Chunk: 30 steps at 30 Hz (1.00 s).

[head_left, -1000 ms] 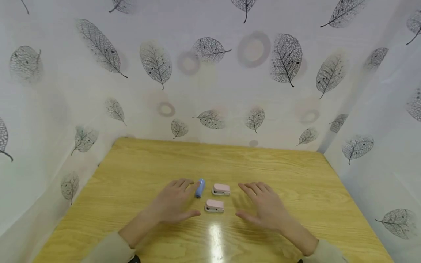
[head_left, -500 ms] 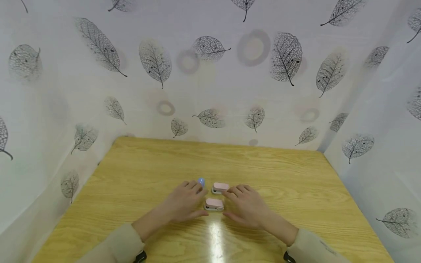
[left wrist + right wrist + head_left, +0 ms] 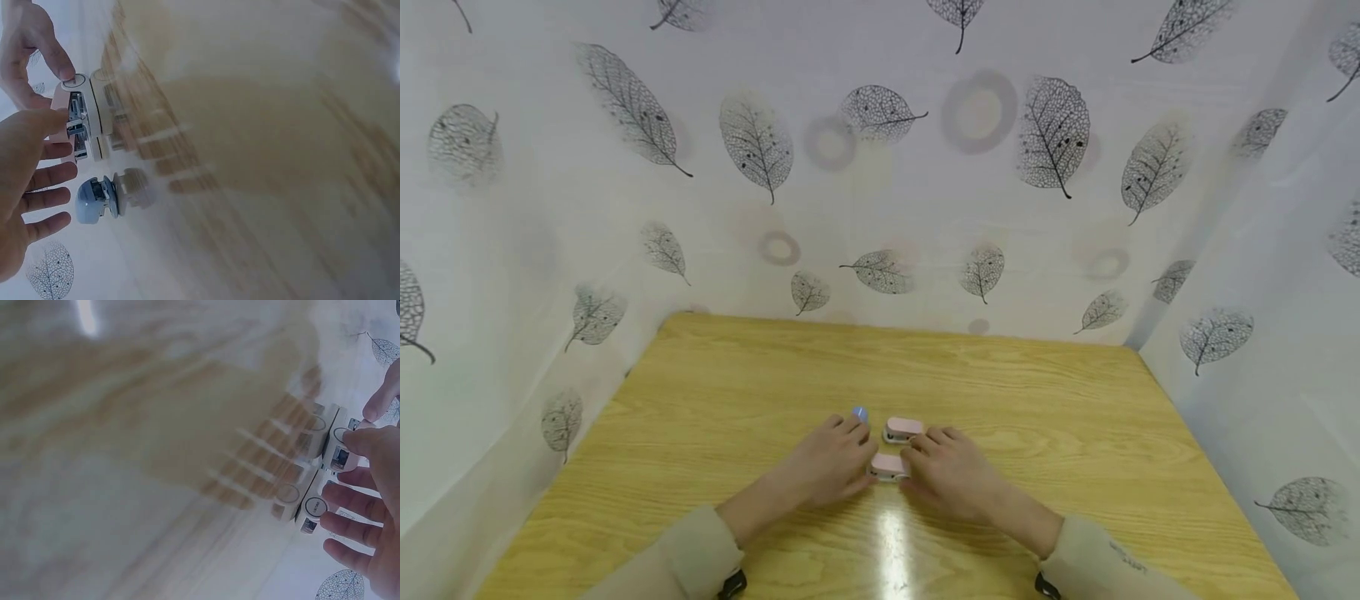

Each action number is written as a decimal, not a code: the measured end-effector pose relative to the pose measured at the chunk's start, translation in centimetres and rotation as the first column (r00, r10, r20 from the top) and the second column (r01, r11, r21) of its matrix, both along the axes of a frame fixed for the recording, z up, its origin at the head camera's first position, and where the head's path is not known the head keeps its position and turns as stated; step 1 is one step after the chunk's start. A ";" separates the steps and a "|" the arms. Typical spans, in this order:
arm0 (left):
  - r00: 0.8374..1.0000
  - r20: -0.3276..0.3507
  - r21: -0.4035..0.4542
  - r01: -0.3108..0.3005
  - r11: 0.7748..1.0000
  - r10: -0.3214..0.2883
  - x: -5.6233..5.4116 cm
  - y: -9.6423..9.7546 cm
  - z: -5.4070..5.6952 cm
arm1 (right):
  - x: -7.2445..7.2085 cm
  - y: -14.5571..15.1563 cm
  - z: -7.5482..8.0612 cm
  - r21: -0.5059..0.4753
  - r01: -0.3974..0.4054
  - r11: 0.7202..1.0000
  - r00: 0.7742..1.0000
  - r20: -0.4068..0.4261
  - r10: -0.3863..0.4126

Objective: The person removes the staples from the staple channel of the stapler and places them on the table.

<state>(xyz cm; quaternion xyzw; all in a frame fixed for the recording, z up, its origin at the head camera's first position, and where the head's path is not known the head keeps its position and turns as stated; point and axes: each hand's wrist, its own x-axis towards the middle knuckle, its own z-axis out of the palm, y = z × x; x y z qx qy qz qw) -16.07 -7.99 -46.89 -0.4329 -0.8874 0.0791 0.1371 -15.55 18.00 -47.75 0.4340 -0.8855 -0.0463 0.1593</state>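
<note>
Two small pink-and-white staplers lie one behind the other at the middle of the table in the head view. My left hand (image 3: 831,458) has thumb and fingertips at the left end of the near pink stapler (image 3: 889,465). At its right end, my right hand (image 3: 955,479) pinches it between thumb and forefinger. The far pink stapler (image 3: 902,428) lies just beyond, beside my right fingers. A blue stapler (image 3: 860,413) shows partly past my left knuckles, its nose end facing the left wrist view. The other fingers of both hands extend loosely, as the wrist views show.
The glossy wood-grain table (image 3: 760,367) reflects the hands and a bright light streak. A pale curtain (image 3: 880,200) printed with grey leaves encloses its back and sides.
Both hands have come inward from either side and closed on the near pink stapler's ends. The left hand now covers much of the blue stapler. The staplers stay about where they were.
</note>
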 end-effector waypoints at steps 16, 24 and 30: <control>0.994 -0.076 -0.029 0.081 0.996 -0.083 0.8 3.7 -0.5 | 1.5 3.4 -0.3 -0.051 -0.012 0.999 0.999 -0.041 0.010; 0.994 -0.044 -0.035 0.099 0.994 -0.100 0.6 7.1 -0.5 | 2.4 6.1 0.0 -0.036 0.091 0.995 0.996 0.016 -0.090; 0.996 -0.028 -0.069 0.080 0.994 -0.082 -0.7 9.9 -0.2 | 2.0 8.5 -0.4 -0.006 0.178 0.984 0.983 0.054 -0.177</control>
